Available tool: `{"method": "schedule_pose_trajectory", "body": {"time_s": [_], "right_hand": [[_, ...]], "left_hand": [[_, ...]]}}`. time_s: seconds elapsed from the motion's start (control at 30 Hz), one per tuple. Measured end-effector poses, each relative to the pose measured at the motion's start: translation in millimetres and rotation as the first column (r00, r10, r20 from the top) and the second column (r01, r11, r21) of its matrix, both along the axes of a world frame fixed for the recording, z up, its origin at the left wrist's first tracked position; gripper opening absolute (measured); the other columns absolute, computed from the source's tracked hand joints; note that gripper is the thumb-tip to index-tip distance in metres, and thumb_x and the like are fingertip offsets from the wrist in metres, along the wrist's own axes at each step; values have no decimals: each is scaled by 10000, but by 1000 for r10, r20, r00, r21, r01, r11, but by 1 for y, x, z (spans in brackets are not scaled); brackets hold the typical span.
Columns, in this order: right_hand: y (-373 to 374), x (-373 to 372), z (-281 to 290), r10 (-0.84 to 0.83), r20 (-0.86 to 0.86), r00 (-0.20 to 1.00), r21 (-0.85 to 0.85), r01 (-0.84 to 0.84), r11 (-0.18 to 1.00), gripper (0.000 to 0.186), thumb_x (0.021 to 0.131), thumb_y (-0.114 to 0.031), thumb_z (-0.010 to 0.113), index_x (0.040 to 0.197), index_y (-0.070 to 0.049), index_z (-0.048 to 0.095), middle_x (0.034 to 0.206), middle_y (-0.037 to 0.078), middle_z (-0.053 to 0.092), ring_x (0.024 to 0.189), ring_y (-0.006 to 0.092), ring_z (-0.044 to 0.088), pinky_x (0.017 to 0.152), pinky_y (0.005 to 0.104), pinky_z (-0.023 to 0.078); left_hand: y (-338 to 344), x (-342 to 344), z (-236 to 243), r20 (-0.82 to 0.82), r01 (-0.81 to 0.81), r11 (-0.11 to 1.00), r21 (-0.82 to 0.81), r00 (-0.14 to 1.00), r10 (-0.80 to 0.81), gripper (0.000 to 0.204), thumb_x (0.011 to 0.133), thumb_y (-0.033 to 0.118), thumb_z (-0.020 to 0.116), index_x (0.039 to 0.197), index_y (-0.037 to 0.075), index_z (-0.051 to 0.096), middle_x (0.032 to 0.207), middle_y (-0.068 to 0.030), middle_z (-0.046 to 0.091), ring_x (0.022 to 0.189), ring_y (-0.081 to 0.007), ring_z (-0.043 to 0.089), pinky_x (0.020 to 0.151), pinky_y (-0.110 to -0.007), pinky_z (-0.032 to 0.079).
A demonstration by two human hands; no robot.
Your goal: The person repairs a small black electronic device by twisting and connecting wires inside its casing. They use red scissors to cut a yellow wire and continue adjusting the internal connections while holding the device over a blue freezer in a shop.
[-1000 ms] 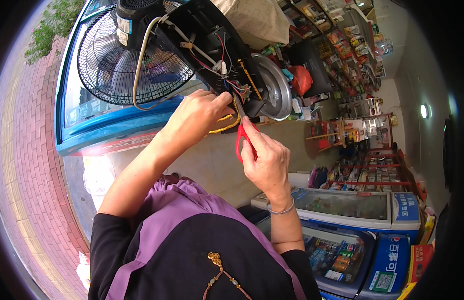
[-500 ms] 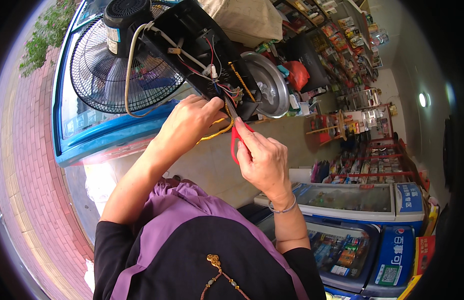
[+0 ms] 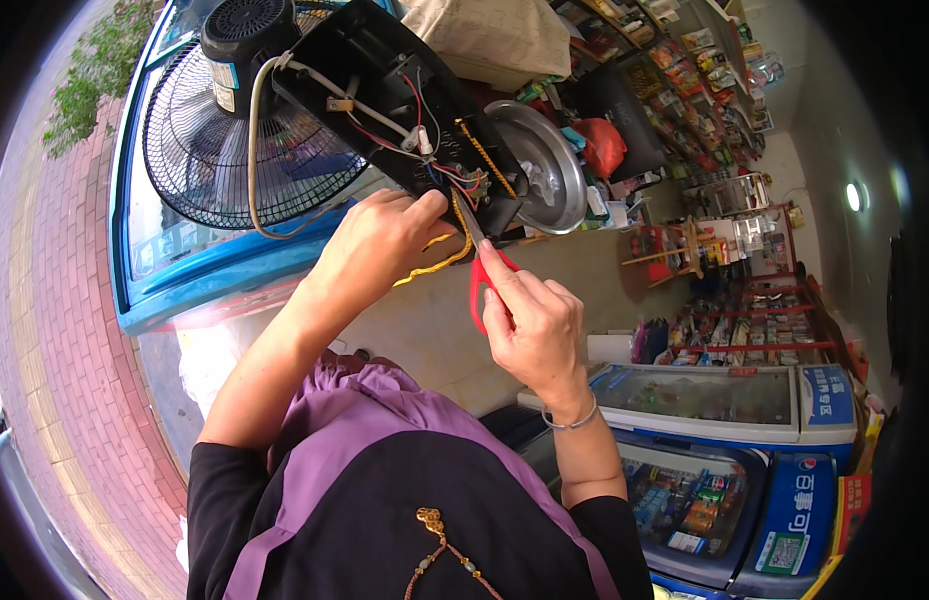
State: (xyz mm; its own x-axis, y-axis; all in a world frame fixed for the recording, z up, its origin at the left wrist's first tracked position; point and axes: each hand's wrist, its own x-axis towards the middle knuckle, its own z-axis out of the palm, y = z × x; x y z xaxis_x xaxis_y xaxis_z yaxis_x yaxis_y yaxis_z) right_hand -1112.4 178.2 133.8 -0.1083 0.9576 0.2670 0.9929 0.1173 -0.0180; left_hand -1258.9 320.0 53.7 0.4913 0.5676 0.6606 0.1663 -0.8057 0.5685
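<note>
- The person's left hand (image 3: pixel 380 240) pinches a yellow cord (image 3: pixel 437 262) beside the open black base (image 3: pixel 405 110) of an electric fan (image 3: pixel 250 140), apparently holding it taut for cutting.
- The right hand (image 3: pixel 533 325) grips red-handled scissors (image 3: pixel 480 275), fingers through the loops, blades pointing up into the coloured wires (image 3: pixel 450 175) where the cord enters the base.
- The fan lies tilted on a blue chest freezer (image 3: pixel 175 270), wiring side up, so the wiring is within reach.
- A silver metal dish (image 3: pixel 545 165) sits just behind the base.

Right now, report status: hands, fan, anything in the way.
Left hand grips yellow cord. Right hand holds red scissors, blades at fan's open wiring box. Loose wires crowd the blades.
</note>
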Motion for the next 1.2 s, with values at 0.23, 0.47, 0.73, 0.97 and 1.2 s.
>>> {"method": "schedule_pose_trajectory", "body": {"time_s": [0.23, 0.47, 0.73, 0.97, 1.2], "right_hand": [[-2, -4, 0, 3, -162, 987, 8, -2, 1000, 478, 807, -3, 623, 1284, -46, 622, 885, 180, 691, 718, 330, 662, 664, 380, 529], [0, -7, -4, -18, -172, 985, 1, 18, 1000, 460, 817, -4, 622, 1276, -37, 625, 920, 196, 697, 778, 343, 683, 705, 386, 543], [2, -11, -2, -29, -194, 981, -8, 28, 1000, 440, 816, -5, 618, 1255, -32, 637, 918, 197, 701, 767, 336, 687, 692, 379, 546], [2, -5, -7, 34, -133, 991, 50, -28, 998, 477, 808, -63, 629, 1285, -53, 614, 754, 125, 663, 568, 306, 596, 552, 392, 490], [1, 4, -11, 75, -171, 982, 68, -64, 996, 483, 805, -57, 634, 1287, -36, 607, 825, 128, 685, 596, 292, 609, 570, 369, 492]], "left_hand": [[1, -1, -4, 0, 15, 1000, 2, 1000, -15, 246, 830, 181, 711, 844, 43, 507, 630, -128, 577, 639, -332, 590, 597, -431, 471], [0, -1, -4, 29, 19, 1000, -24, 999, -18, 247, 817, 183, 718, 849, 38, 519, 636, -139, 584, 654, -346, 597, 604, -446, 478], [-1, -2, -6, 37, 22, 999, -27, 999, -21, 231, 780, 97, 752, 857, 43, 541, 671, -119, 570, 652, -315, 574, 590, -426, 454], [-3, -2, -3, 37, -2, 1000, 10, 999, 2, 223, 819, 155, 718, 857, 47, 526, 637, -109, 582, 634, -309, 586, 615, -407, 476], [-2, -6, 5, -48, 16, 996, -89, 999, -21, 220, 786, 113, 757, 908, 32, 594, 696, -124, 606, 662, -312, 606, 597, -408, 485]]}}
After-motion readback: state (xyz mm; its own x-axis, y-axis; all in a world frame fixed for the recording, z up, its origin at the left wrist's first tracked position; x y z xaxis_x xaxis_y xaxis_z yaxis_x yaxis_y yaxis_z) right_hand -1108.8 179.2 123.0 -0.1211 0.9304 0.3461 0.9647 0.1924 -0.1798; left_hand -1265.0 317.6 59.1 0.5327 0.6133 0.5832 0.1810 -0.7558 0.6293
